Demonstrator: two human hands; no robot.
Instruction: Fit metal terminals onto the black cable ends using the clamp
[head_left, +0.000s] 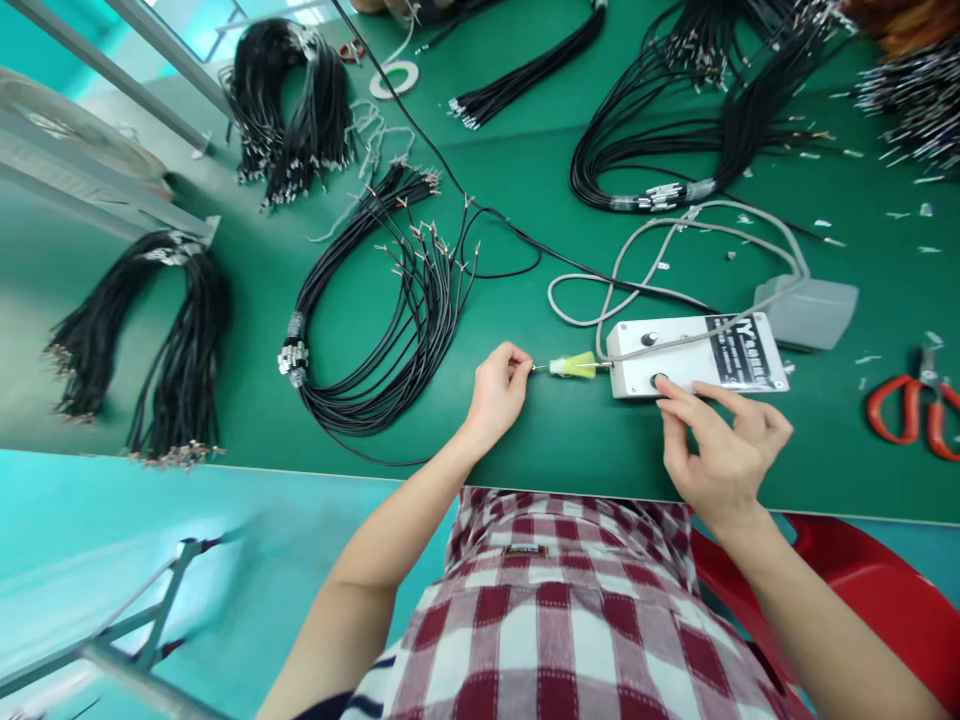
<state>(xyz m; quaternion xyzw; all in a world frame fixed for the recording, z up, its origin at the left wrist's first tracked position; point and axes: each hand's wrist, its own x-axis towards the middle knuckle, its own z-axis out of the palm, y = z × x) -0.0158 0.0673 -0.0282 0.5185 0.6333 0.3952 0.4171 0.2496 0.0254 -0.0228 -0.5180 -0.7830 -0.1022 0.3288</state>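
A green workbench over a pale turquoise floor

The green table top fills most of the view, lit evenly from above. Grey metal rails cross the upper left corner, a metal frame stands on the turquoise floor at lower left, and a red plastic chair shows at lower right.

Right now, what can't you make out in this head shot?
- What the left hand pinches at the yellow-green nozzle: too small.
- Button on the white box: covered by right hand fingertip.
- Box label: blurred.
- Red-handled scissors: cut by right edge.
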